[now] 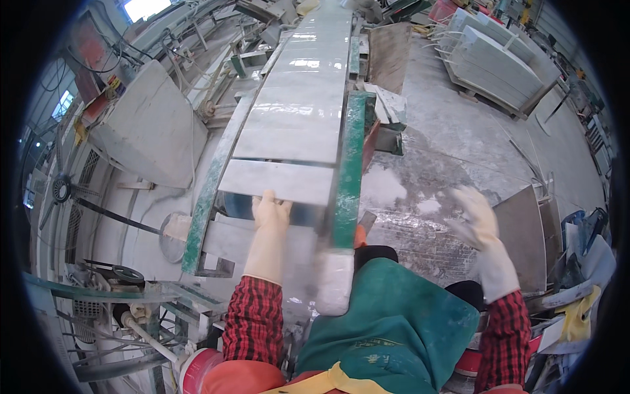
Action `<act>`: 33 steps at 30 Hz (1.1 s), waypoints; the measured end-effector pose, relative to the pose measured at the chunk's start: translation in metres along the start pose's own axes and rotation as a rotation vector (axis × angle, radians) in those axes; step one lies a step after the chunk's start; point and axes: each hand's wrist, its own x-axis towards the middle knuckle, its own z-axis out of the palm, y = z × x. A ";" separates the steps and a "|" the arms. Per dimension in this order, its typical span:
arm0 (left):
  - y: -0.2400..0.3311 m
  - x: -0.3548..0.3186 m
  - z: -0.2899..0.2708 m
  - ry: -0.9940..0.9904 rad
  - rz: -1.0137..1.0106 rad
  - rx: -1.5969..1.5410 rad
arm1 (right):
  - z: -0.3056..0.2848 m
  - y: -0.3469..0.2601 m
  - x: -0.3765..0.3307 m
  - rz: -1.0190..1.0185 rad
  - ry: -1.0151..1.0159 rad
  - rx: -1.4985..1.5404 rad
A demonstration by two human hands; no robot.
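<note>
A wet white stone slab lies crosswise on the belt between two green side rails. My left hand, in a pale glove, reaches up to its near edge; the fingers look stretched out against that edge and do not wrap round it. A larger run of glossy white slabs extends away just beyond, with a narrow dark gap between. My right hand, gloved too, hangs in the air to the right, away from the slabs. Its fingers are spread and slightly blurred, with nothing in them.
A green rail flanks the belt on the right, ending by a white padded block close to my apron. Upright slabs lean on a rack at the far right. Brown boards stand near my right arm. The floor is wet.
</note>
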 end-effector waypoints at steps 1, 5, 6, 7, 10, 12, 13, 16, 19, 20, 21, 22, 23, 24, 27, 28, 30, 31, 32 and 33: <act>-0.003 0.001 0.004 0.005 -0.009 -0.008 | 0.001 0.037 -0.031 0.070 0.038 0.018; -0.009 0.020 -0.004 0.015 -0.010 -0.061 | -0.025 0.109 -0.147 0.462 0.114 0.054; -0.013 0.026 -0.007 0.008 -0.022 -0.089 | -0.028 0.128 -0.181 0.557 0.144 0.052; -0.014 0.027 -0.003 0.015 -0.026 -0.099 | -0.029 0.143 -0.216 0.618 0.177 0.073; -0.016 0.027 0.000 0.061 -0.024 -0.126 | -0.037 0.162 -0.289 0.757 0.239 0.080; -0.017 0.030 -0.002 0.090 0.000 -0.119 | -0.038 0.158 -0.321 0.852 0.251 0.063; -0.017 0.033 -0.004 0.078 -0.011 -0.124 | -0.039 0.156 -0.334 0.905 0.245 0.051; -0.017 0.038 -0.006 0.046 -0.036 -0.136 | -0.034 0.153 -0.364 1.005 0.255 0.071; -0.017 0.035 -0.001 0.080 -0.036 -0.098 | -0.021 0.154 -0.378 0.986 0.297 0.111; -0.018 0.032 0.001 0.077 -0.015 0.002 | -0.018 0.153 -0.380 0.988 0.294 0.100; -0.016 0.030 0.003 0.073 0.012 0.099 | -0.016 0.151 -0.378 0.974 0.299 0.119; -0.014 0.028 0.005 0.068 0.039 0.196 | -0.015 0.149 -0.376 0.959 0.304 0.137; -0.011 0.024 0.004 0.069 0.044 0.288 | -0.015 0.146 -0.375 0.971 0.306 0.143; -0.004 0.029 -0.002 0.074 0.034 0.439 | -0.015 0.142 -0.369 0.975 0.308 0.155; 0.011 0.039 -0.019 0.043 -0.005 0.714 | -0.014 0.138 -0.369 0.967 0.323 0.189; 0.013 0.035 -0.013 0.041 -0.043 0.657 | -0.014 0.138 -0.372 0.958 0.329 0.201; 0.015 0.027 -0.001 0.033 -0.115 0.542 | -0.012 0.138 -0.378 0.963 0.354 0.226; 0.013 0.032 -0.002 0.030 -0.128 0.433 | -0.012 0.138 -0.382 0.964 0.370 0.239; 0.011 0.030 -0.003 0.053 -0.151 0.368 | -0.014 0.138 -0.388 0.958 0.348 0.160; 0.012 0.024 -0.001 0.077 -0.172 0.305 | -0.016 0.138 -0.393 0.951 0.326 0.086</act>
